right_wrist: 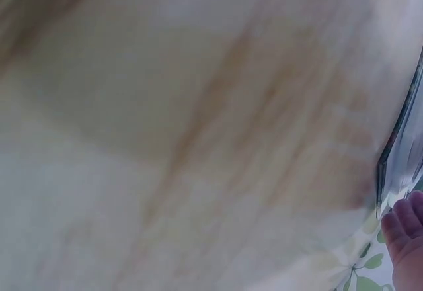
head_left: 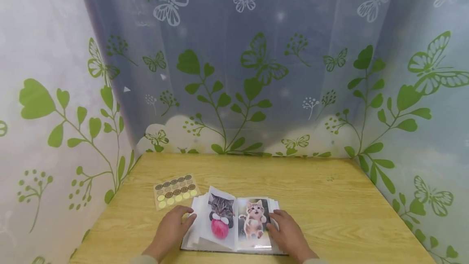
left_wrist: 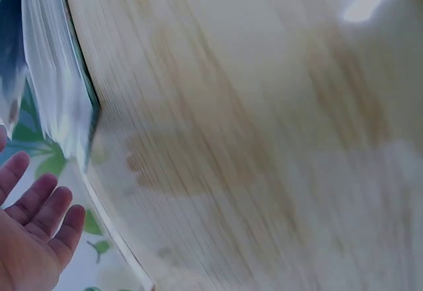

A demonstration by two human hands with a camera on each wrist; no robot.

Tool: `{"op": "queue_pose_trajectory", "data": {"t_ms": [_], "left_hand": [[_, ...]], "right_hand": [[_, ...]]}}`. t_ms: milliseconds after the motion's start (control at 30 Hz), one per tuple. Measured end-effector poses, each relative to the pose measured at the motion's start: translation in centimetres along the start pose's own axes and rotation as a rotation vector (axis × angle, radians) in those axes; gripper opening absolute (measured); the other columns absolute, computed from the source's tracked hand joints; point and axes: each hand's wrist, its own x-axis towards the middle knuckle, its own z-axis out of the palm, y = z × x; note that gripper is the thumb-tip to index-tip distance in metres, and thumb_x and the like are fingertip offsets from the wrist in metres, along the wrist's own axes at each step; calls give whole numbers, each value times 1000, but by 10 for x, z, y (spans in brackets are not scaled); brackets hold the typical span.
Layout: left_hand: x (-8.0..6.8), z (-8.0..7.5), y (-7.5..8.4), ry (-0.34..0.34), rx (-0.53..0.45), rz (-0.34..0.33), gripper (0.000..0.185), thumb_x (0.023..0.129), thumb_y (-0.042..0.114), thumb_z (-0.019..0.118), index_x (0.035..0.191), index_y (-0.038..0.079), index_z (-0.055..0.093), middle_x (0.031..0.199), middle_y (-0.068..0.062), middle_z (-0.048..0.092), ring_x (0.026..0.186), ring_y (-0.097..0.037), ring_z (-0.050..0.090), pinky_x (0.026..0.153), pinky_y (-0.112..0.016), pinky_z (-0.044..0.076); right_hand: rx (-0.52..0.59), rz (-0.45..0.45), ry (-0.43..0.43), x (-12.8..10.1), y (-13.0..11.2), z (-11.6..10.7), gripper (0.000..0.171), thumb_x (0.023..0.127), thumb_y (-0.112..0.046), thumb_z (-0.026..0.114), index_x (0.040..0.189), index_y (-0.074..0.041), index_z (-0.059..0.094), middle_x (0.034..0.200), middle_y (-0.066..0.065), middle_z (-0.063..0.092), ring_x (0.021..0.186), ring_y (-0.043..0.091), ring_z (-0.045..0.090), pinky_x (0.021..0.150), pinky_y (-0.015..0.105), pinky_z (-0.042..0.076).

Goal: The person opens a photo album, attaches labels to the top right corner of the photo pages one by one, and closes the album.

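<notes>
An open photo album (head_left: 236,231) lies on the table with its page edges fanned. On its left leaf, slightly lifted, a tabby cat photo (head_left: 222,215) shows a pink ball; the right leaf bears a kitten photo (head_left: 254,221). My left hand (head_left: 174,225) is at the album's left edge, fingers loosely bent and nothing gripped. At the opposite edge my right hand (head_left: 289,231) has its fingertips over the margin of the right leaf. Both wrist views catch the album's page block (left_wrist: 56,59) and cover edge (right_wrist: 390,145) beside relaxed, extended fingers.
A sheet of round stickers (head_left: 176,190) in brown, tan and yellow lies behind my left hand, near the album's corner. The wood-grain table (head_left: 351,207) is enclosed by curtains (head_left: 220,105) printed with green leaves and butterflies.
</notes>
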Motion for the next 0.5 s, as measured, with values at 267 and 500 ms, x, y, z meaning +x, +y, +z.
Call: {"op": "queue_pose_trajectory", "data": {"t_ms": [267, 500], "left_hand": [[8, -6, -18, -57, 29, -94, 29, 93, 22, 68, 112, -1, 68, 114, -21, 66, 107, -41, 62, 92, -56, 49], [22, -14, -45, -68, 94, -137, 43, 95, 26, 65, 122, -7, 60, 119, -31, 60, 110, -50, 57, 92, -63, 45]], "right_hand": [[-9, 33, -16, 1, 2, -1, 33, 96, -23, 64, 121, -2, 67, 130, 23, 57, 121, 43, 54, 102, 57, 42], [-12, 20, -11, 3, 1, 2, 34, 96, -23, 64, 122, -1, 66, 130, 23, 57, 122, 42, 53, 103, 57, 41]]}}
